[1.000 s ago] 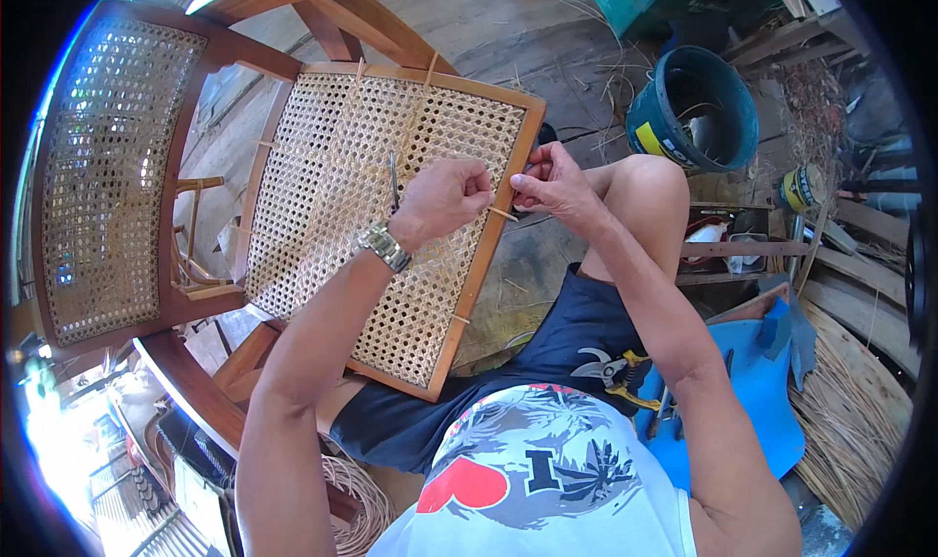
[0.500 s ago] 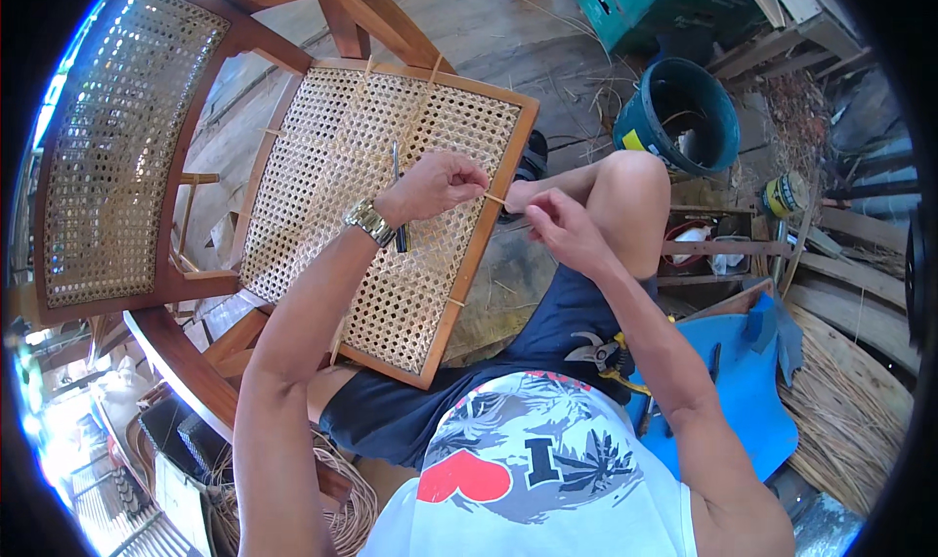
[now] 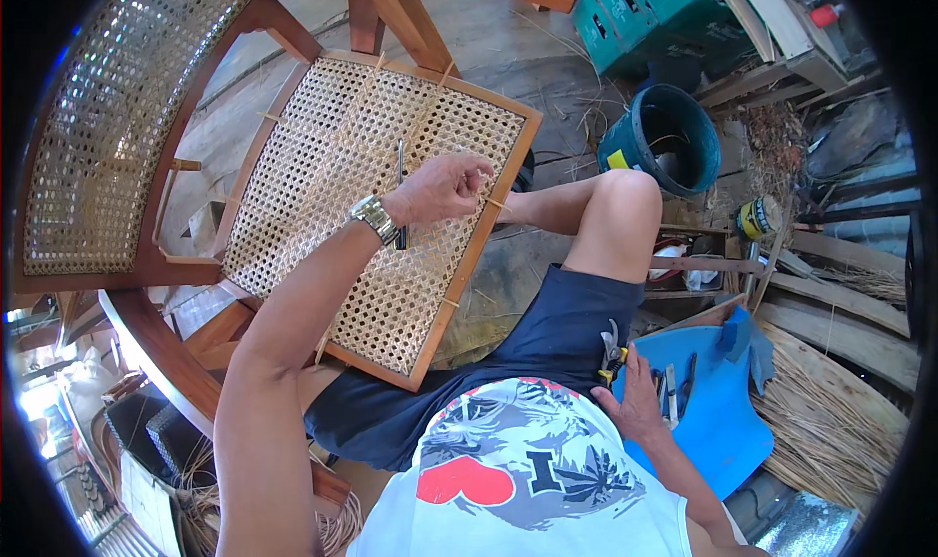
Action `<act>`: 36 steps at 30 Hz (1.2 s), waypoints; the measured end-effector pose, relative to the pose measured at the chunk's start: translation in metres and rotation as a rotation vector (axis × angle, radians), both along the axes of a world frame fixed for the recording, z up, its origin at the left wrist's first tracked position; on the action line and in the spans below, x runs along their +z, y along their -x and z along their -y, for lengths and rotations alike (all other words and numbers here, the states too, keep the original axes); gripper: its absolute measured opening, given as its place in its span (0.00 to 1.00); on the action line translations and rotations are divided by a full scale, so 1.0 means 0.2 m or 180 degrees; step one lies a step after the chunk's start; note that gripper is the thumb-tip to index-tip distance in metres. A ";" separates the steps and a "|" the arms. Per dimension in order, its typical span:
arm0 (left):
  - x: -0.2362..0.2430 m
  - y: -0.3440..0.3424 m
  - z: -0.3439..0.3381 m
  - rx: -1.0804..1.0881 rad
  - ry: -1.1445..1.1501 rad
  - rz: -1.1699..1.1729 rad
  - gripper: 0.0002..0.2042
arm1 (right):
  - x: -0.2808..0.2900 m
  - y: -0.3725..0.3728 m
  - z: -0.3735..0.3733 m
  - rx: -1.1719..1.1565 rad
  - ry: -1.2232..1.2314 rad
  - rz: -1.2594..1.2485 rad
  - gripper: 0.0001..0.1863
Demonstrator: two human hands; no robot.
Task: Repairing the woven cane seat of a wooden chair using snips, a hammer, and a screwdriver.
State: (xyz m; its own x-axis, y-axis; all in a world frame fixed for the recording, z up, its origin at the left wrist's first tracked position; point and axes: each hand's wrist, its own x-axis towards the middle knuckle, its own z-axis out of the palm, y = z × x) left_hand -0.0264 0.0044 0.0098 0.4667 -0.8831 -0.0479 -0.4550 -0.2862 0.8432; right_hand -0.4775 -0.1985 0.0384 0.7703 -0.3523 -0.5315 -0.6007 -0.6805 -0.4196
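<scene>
A chair's woven cane seat panel (image 3: pixel 391 293) in a brown wooden frame lies before me, with cane pegs around its rim. My left hand (image 3: pixel 445 188) rests over the panel near its right edge, fingers curled; whatever they may pinch is too small to make out. Under its wrist lies a slim metal-shafted tool (image 3: pixel 401 156) with a dark handle end. A short cane peg (image 3: pixel 497 203) sticks out at the frame beside those fingers. At my right hip, my right hand (image 3: pixel 637 401) has its fingers extended and thumb apart, beside yellow-handled cutters (image 3: pixel 612 354).
The woven chair back (image 3: pixel 98 127) stands left. A teal bucket (image 3: pixel 640 137) and green crates (image 3: pixel 650 15) are at far right. On my right, a blue sheet (image 3: pixel 723 401) holds several tools, beside a bundle of cane strips (image 3: pixel 821 430).
My right hand has dropped from beside the panel's right edge to the cutters at my hip. My left hand stays near the same spot over the panel. The view has shifted slightly.
</scene>
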 end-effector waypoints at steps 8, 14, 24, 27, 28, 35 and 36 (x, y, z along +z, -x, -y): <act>-0.07 -0.10 0.00 -0.0189 -0.0056 -0.0194 0.10 | -0.13 0.05 0.10 0.0134 -0.0533 0.0225 0.63; 0.00 -0.11 0.01 -0.0132 -0.0282 -0.0726 0.11 | -0.10 0.15 0.14 0.0249 -0.1026 0.0317 0.63; -0.05 -0.13 0.02 -0.0339 -0.0292 -0.0560 0.08 | 0.14 0.25 0.19 -0.0713 -0.1240 0.0203 0.38; -0.04 -0.12 0.03 -0.0387 -0.0252 -0.0344 0.06 | 0.40 -0.02 0.16 -0.1309 -0.1281 0.0430 0.28; -0.03 -0.11 0.03 -0.0326 -0.0312 -0.0363 0.06 | 0.45 -0.14 0.13 -0.1486 -0.1932 0.0440 0.28; -0.04 -0.08 0.05 -0.0267 -0.0341 0.0204 0.08 | 0.27 -0.87 -0.14 -0.1457 -0.3955 -0.0019 0.27; -0.06 -0.08 0.05 -0.0259 -0.0271 0.0145 0.08 | 0.21 -0.93 -0.17 -0.1595 -0.3962 -0.0222 0.25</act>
